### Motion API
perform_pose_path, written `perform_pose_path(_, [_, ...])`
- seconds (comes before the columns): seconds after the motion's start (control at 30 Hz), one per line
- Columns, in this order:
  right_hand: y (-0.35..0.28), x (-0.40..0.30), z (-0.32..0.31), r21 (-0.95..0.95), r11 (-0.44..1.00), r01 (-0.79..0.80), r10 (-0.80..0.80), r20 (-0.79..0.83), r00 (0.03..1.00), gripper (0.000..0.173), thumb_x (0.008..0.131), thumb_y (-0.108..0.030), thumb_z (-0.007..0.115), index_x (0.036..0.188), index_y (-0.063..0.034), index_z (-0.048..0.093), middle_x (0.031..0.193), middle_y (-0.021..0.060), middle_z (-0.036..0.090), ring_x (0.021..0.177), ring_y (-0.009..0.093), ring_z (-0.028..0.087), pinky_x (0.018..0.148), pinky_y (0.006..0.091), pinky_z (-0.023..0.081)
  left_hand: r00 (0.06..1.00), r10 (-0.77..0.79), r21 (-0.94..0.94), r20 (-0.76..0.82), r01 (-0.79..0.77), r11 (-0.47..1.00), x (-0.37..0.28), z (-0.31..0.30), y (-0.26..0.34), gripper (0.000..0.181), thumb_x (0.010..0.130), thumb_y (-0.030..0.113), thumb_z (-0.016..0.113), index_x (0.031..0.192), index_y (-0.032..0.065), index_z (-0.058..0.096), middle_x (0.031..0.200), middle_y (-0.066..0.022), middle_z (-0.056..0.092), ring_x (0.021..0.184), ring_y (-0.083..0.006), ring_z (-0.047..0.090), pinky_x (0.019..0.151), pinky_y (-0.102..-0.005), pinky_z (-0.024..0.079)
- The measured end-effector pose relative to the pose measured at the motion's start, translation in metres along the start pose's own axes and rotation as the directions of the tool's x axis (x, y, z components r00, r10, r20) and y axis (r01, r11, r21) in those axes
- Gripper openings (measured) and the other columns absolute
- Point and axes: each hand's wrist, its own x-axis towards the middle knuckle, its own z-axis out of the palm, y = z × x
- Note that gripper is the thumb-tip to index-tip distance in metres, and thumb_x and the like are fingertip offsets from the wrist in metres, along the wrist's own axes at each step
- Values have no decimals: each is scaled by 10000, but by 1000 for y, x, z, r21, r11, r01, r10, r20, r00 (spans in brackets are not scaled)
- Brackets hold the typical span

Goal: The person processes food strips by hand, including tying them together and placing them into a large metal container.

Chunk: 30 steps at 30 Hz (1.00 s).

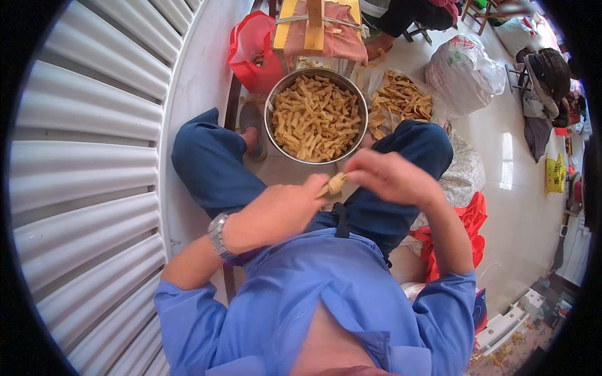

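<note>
Between my hands, above my lap, is a small wound piece of a tan, strip-like material [336, 184]. My left hand [287, 207], with a metal watch on its wrist, grips the lower left end of it. The fingers of my right hand [388, 176] pinch its upper right end; this hand is slightly blurred. Beyond them, between my knees, a round metal pot [270, 123] holds many similar short tan pieces [317, 117]. To its right, loose flat tan strips [404, 98] lie heaped on plastic. What the material is, I cannot tell for sure.
A red bag [256, 70] stands left of the pot, beside a small wooden bench with a cloth [345, 42] tied on. A full white plastic bag [458, 75] is at the right. Another person's leg [400, 19] shows at the top. A white radiator [89, 141] runs along the left.
</note>
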Motion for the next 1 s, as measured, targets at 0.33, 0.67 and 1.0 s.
perform_pose_path(0.33, [-1, 4, 17, -181, 983, 20, -18, 11, 1000, 141, 974, -197, 625, 1029, -75, 582, 750, 157, 635, 665, 351, 643, 598, 421, 490, 958, 241, -218, -157, -272, 937, 24, 5, -22, 320, 987, 269, 578, 1192, 28, 523, 1058, -278, 628, 955, -457, 619, 786, -493, 495])
perform_pose_path(0.67, [-2, -8, 30, -233, 969, 88, -43, 188, 981, 170, 970, -252, 610, 1034, -105, 554, 674, 183, 610, 635, 399, 633, 562, 491, 497, 927, 75, -105, 368, -39, 994, 19, 11, -32, 312, 1006, 325, 517, 1008, 21, 588, 883, -224, 654, 852, -414, 634, 748, -473, 491])
perform_pose_path(1.0, [1, -7, 4, -295, 945, 141, -133, 47, 990, 358, 939, -206, 649, 1265, -102, 546, 889, 156, 659, 768, 363, 668, 646, 434, 523, 975, -54, -379, 217, 135, 915, 19, -8, -35, 276, 1016, 295, 554, 993, 24, 600, 793, -176, 637, 684, -337, 625, 664, -403, 501])
